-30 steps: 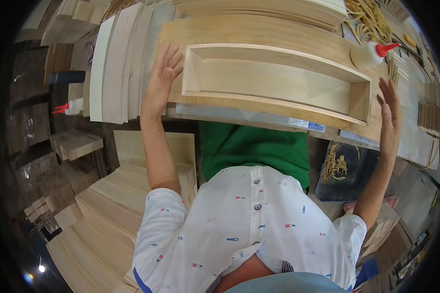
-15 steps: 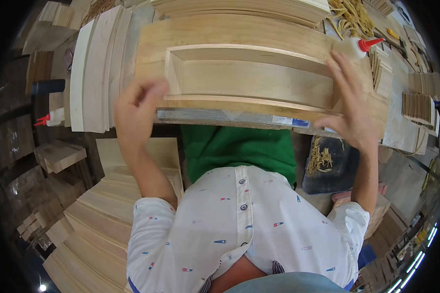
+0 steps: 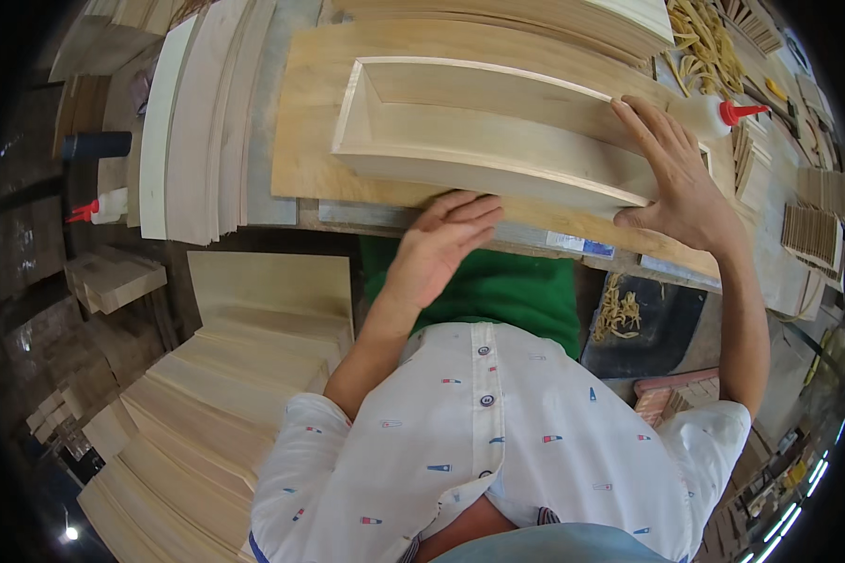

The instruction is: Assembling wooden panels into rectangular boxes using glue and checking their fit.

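Observation:
A long, narrow wooden box (image 3: 498,172) with low walls and an open top rests at a slant on a wide wooden board (image 3: 300,103). My right hand (image 3: 674,178) spans its right end, fingers over the far wall and thumb at the near wall. My left hand (image 3: 446,242) is at the board's front edge, below the near wall, fingers stretched out and holding nothing. Whether its fingertips touch the board is unclear. Just beyond my right hand lies a white squeeze bottle (image 3: 699,116) with a red nozzle.
Stacked thin boards (image 3: 202,122) stand left of the work board, and another stack (image 3: 507,23) lies behind it. Yellowish bands (image 3: 709,47) are heaped at the far right. Below the bench are a black tray (image 3: 648,324) and more wood panels (image 3: 207,375) at lower left.
My left hand has left the box's left end and moved right to the board's front edge. My right hand has closed on the right end; the box now sits slanted, left end nearer the viewpoint.

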`<control>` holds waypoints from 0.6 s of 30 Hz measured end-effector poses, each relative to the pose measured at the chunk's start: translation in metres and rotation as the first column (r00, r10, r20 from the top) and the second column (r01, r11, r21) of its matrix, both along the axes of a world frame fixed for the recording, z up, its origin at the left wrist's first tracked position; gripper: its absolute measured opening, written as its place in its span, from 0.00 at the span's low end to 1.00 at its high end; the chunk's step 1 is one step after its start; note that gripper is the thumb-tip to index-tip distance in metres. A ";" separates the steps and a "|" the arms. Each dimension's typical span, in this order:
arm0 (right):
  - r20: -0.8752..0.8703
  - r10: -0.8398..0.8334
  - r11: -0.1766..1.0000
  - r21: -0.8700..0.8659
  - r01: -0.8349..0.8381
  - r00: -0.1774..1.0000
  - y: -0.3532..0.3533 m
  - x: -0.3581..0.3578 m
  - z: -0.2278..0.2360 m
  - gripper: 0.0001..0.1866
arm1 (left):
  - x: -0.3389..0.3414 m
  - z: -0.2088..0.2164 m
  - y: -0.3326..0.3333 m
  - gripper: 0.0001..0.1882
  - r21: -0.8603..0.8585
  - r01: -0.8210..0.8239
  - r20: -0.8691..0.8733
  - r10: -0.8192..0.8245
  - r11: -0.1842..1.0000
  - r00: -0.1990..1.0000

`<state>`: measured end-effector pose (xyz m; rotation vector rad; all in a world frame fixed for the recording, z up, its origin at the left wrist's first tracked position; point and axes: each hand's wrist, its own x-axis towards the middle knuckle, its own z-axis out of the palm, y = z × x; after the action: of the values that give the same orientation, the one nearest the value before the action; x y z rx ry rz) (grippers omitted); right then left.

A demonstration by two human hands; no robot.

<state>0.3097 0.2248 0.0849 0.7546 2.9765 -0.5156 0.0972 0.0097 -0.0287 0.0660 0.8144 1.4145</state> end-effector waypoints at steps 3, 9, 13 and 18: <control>0.018 -0.011 0.999 -0.044 0.012 1.000 0.001 -0.001 0.003 0.59 | 0.024 0.004 0.016 0.25 0.123 -0.026 0.130 0.010 0.992 0.991; 0.042 -0.015 0.997 -0.072 0.018 0.999 0.004 -0.005 0.003 0.60 | 0.049 -0.033 0.060 0.21 0.263 -0.250 0.579 0.055 0.932 0.813; 0.038 -0.031 0.998 -0.055 0.033 0.999 0.002 -0.005 0.002 0.60 | 0.047 -0.021 0.064 0.16 0.184 -0.206 0.569 0.067 0.961 0.820; 0.043 -0.041 0.999 -0.030 0.043 0.998 -0.002 -0.006 0.001 0.60 | 0.046 -0.022 0.062 0.16 0.184 -0.199 0.578 0.058 0.963 0.814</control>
<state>0.3039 0.2232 0.0863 0.8165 2.9125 -0.5396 0.1433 0.0716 -0.0510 -0.2296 0.1487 1.5422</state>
